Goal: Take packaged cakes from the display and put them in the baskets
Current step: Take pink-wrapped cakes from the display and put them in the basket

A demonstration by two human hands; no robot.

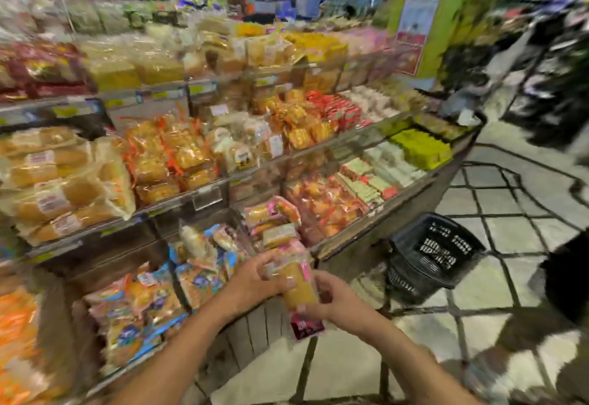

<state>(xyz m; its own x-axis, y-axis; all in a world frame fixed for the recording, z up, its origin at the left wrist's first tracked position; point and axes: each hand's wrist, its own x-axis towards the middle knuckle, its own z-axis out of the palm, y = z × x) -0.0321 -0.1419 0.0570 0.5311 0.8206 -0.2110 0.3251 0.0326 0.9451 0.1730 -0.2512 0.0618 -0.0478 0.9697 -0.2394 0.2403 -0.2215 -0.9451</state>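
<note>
A packaged cake [298, 286], yellow-brown in clear wrap with pink edging and a dark red end, is held in front of the display's lowest shelf. My left hand [255, 280] grips its upper end and my right hand [331, 299] grips its lower part. More pink-wrapped cakes [274, 223] lie in the shelf compartment just above my hands. A black plastic basket [433, 255] stands on the floor to the right, at the display's corner, and looks empty. The whole view is motion-blurred.
The tiered display [366, 239] holds many bagged breads and cakes on several shelves. Blue-and-orange packs [143, 306] fill the bin at lower left. Tiled floor [510, 213] stretches right. A dark shape [570, 277] sits at the right edge, and a green pillar [446, 6] stands behind.
</note>
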